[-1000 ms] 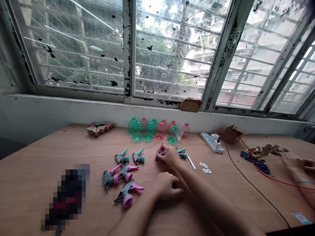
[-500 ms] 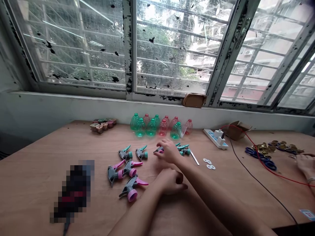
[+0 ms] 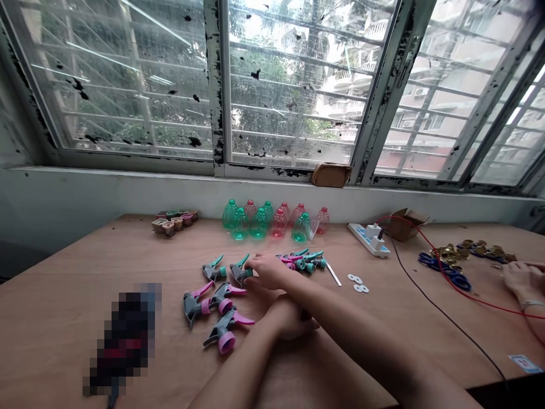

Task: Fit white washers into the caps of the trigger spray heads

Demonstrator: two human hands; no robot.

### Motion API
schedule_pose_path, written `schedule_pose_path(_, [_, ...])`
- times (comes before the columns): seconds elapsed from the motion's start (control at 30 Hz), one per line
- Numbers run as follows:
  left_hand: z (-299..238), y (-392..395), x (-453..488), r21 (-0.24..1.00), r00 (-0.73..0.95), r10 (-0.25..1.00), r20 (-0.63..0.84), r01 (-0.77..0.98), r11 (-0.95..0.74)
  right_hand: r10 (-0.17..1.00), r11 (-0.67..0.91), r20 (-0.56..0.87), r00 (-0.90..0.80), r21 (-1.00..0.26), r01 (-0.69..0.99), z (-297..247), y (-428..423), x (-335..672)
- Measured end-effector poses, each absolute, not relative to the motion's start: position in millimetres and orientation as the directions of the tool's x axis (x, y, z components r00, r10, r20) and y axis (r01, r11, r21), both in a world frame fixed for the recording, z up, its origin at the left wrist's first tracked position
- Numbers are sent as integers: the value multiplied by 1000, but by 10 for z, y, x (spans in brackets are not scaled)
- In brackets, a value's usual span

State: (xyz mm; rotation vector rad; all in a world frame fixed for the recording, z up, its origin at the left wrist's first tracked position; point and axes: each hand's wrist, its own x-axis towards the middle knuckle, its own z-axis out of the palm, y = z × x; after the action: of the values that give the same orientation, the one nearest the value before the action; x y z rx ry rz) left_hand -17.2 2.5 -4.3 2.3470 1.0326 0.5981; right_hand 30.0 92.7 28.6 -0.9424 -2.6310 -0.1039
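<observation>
My right hand (image 3: 267, 271) reaches across over my left wrist. Its thumb and fingers close around the collar end of a grey trigger sprayer head (image 3: 239, 274) with a teal lever, which lies on the table. Beneath my right forearm, my left hand (image 3: 293, 319) rests low with its fingers curled; anything inside them is hidden. Another teal-levered sprayer head (image 3: 213, 270) lies to the left. Nearer to me are three pink-levered ones, the closest being a sprayer head (image 3: 223, 332) with its collar facing me. A pile of pink and teal sprayer heads (image 3: 304, 261) lies right of my right hand.
Green and red clear bottles (image 3: 258, 224) stand along the back. A white strip (image 3: 333, 272), white rings (image 3: 357, 279) and a power strip (image 3: 368, 240) with cables lie rightward. Another person's hand (image 3: 522, 278) is by blue-and-gold pieces (image 3: 445, 272). A pixelated dark object (image 3: 123, 335) lies left.
My right hand has moved left from the pile to the teal-levered sprayer head, uncovering the pile. My left hand has stayed nearly in place. The camera view has shifted slightly.
</observation>
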Motion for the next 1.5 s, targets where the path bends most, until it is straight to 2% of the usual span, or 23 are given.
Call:
schedule_pose_path(0.1, [-57, 58, -170, 559, 677, 720, 156, 540, -629, 591, 786, 512, -624, -192, 587, 403, 729, 476])
schedule_pose_path(0.2, [-55, 84, -155, 544, 679, 725, 112, 569, -617, 641, 742, 620, -453, -350, 572, 510, 467, 772])
schedule_pose_path(0.37, [-55, 89, -128, 515, 679, 730, 80, 599, -613, 736, 626, 645, -205, -535, 567, 412, 130, 1401])
schedule_pose_path(0.5, [-72, 95, -127, 510, 712, 687, 142, 542, -668, 772, 555, 635, -38, -642, 530, 88, 98, 1785])
schedule_pose_path(0.6, [-90, 117, -125, 540, 696, 692, 193, 513, -667, 796, 532, 605, 7, -705, 469, -115, 145, 1890])
schedule_pose_path(0.73, [-110, 172, -125, 588, 548, 784, 291, 544, -599, 845, 505, 532, -49, -766, 398, -213, 184, 1832])
schedule_pose_path(0.83, [-115, 210, -131, 627, 464, 827, 317, 552, -550, 852, 518, 493, -177, -744, 422, -226, 181, 1756])
schedule_pose_path(0.93, [-114, 222, -134, 632, 485, 822, 298, 545, -551, 844, 535, 473, -251, -727, 430, -239, 164, 1723])
schedule_pose_path(1.17, [-125, 227, -132, 646, 495, 818, 295, 527, -552, 849, 517, 436, -298, -799, 307, -282, 143, 1759])
schedule_pose_path(1.33, [-141, 246, -141, 668, 472, 831, 294, 520, -532, 800, 582, 474, -369, -763, 282, -275, 127, 1747])
schedule_pose_path(1.5, [-128, 250, -144, 631, 539, 801, 262, 532, -565, 768, 627, 513, -382, -725, 286, -284, 124, 1737])
